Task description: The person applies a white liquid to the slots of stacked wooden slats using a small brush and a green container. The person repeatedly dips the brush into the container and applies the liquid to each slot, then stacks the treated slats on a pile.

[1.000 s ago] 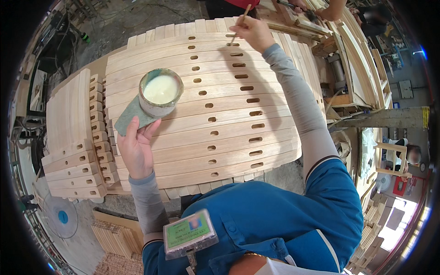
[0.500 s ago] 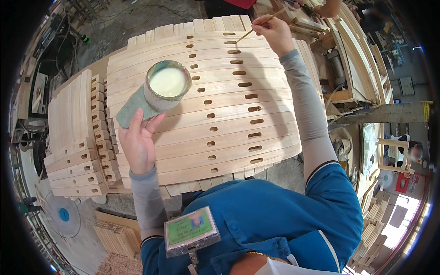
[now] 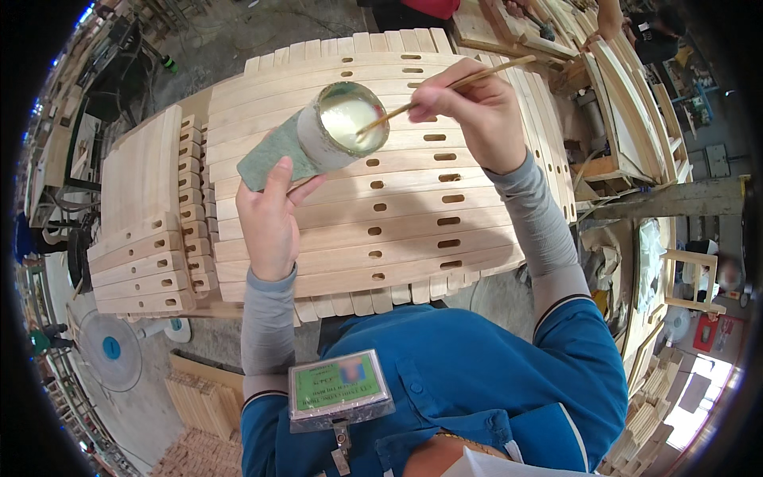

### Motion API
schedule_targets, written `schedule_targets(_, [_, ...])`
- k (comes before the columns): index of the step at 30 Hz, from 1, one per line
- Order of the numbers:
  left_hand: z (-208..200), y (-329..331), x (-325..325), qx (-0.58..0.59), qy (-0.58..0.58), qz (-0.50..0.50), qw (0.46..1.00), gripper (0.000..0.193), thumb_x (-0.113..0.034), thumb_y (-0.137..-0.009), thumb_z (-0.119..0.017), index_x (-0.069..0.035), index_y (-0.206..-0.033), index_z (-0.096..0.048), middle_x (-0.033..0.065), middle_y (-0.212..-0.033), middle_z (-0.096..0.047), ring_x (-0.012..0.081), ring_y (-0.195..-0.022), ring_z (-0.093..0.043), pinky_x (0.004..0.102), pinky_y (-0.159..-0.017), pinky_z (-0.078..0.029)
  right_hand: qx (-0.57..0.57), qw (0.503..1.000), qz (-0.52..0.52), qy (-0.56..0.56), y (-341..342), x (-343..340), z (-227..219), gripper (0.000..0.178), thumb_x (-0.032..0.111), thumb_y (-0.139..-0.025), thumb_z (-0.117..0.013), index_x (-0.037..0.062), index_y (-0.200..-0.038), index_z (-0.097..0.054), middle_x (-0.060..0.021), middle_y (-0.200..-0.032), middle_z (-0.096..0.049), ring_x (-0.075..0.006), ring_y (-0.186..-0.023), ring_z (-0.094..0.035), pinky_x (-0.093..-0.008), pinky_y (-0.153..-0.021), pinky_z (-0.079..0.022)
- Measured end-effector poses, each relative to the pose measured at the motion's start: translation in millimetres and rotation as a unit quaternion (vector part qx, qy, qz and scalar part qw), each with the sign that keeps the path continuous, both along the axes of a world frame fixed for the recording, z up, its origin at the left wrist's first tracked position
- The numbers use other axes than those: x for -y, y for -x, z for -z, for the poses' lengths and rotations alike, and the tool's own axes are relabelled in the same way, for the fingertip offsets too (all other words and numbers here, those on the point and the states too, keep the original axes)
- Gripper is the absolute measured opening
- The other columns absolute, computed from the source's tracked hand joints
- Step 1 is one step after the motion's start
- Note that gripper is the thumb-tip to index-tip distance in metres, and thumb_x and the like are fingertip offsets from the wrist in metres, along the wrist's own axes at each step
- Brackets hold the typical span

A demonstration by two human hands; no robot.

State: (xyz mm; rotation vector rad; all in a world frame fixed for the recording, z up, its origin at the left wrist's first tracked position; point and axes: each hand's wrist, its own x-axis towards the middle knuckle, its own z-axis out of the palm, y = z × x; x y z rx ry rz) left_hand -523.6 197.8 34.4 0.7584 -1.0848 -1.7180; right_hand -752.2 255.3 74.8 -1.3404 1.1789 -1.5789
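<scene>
My left hand [image 3: 272, 222] grips the grey-green flat handle [image 3: 276, 153] of a cup [image 3: 318, 141], its thumb on top. Creamy white liquid [image 3: 346, 119], probably glue, fills much of the cup, which tilts toward me. In my right hand [image 3: 481, 107] is a thin wooden stick [image 3: 397, 111], pinched between thumb and fingers. Its lower tip is inside the cup, at the liquid. Below both hands lie pale wooden slats [image 3: 318, 254], side by side in a broad stack. Two rows of oblong slots [image 3: 449, 221] run across them; the cup and my right hand cover some.
Another stack of slotted wooden pieces [image 3: 143, 175] stands at the left. A round fan [image 3: 110, 347] is at the lower left, near more stacked wood [image 3: 205, 401]. At the right are a wooden frame [image 3: 628, 103] and a grey beam [image 3: 668, 197]. Other people work at the far right.
My right hand has come from the far slats toward me, bringing the stick's tip into the cup. My left hand and the cup have shifted right and slightly farther away.
</scene>
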Motion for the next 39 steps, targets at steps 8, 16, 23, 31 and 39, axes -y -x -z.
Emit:
schedule_targets(8, [17, 12, 1, -0.017, -0.050, 0.032, 0.998, 0.029, -0.009, -0.087, -0.045, 0.003, -0.114, -0.045, 0.0124, -0.106, -0.055, 0.0208, -0.091, -0.058, 0.0373, -0.076, -0.053, 0.308, 0.947, 0.050, -0.077, 31, 14, 38, 0.010, 0.009, -0.081, -0.060, 0.0010, -0.080, -0.054, -0.0117, -0.081, -0.060, -0.0194, -0.072, -0.062, -0.0296, -0.068, -0.055])
schedule_targets(16, [28, 13, 15, -0.039, -0.082, 0.010, 0.996, 0.028, -0.008, -0.087, -0.045, 0.004, -0.113, -0.044, 0.0139, -0.107, -0.054, 0.0230, -0.093, -0.057, 0.0402, -0.076, -0.052, 0.209, 0.970, 0.114, -0.057, 78, 55, 50, 0.013, 0.012, -0.084, -0.057, -0.0008, -0.084, -0.054, -0.0108, -0.079, -0.059, -0.0170, -0.067, -0.060, -0.0275, -0.064, -0.053])
schedule_targets(23, [25, -9, 24, -0.031, -0.080, -0.041, 0.995, 0.029, -0.007, -0.087, -0.045, 0.005, -0.114, -0.041, 0.0159, -0.108, -0.053, 0.0246, -0.093, -0.057, 0.0408, -0.078, -0.053, -0.049, 0.970, 0.238, -0.014, 132, 118, 70, 0.020, 0.014, -0.076, -0.066, -0.0024, -0.077, -0.054, -0.0092, -0.066, -0.059, -0.0146, -0.054, -0.060, -0.0256, -0.050, -0.052])
schedule_targets(31, [24, -24, 29, -0.022, -0.074, -0.063, 0.995, 0.028, -0.005, -0.087, -0.044, 0.006, -0.113, -0.041, 0.0160, -0.109, -0.052, 0.0243, -0.092, -0.058, 0.0385, -0.075, -0.054, -0.227, 0.942, 0.238, -0.066, 119, 155, 105, 0.023, 0.021, -0.074, -0.067, 0.0007, -0.077, -0.057, -0.0087, -0.059, -0.060, -0.0152, -0.054, -0.061, -0.0279, -0.051, -0.048])
schedule_targets(39, [24, -36, 24, -0.037, -0.078, -0.091, 0.992, 0.028, -0.005, -0.087, -0.044, 0.004, -0.113, -0.041, 0.0153, -0.111, -0.052, 0.0240, -0.092, -0.058, 0.0387, -0.076, -0.054, -0.406, 0.877, 0.253, -0.036, 104, 157, 92, 0.027, 0.028, -0.073, -0.067, 0.0041, -0.079, -0.057, -0.0134, -0.066, -0.060, -0.0300, -0.064, -0.060, -0.0364, -0.058, -0.047])
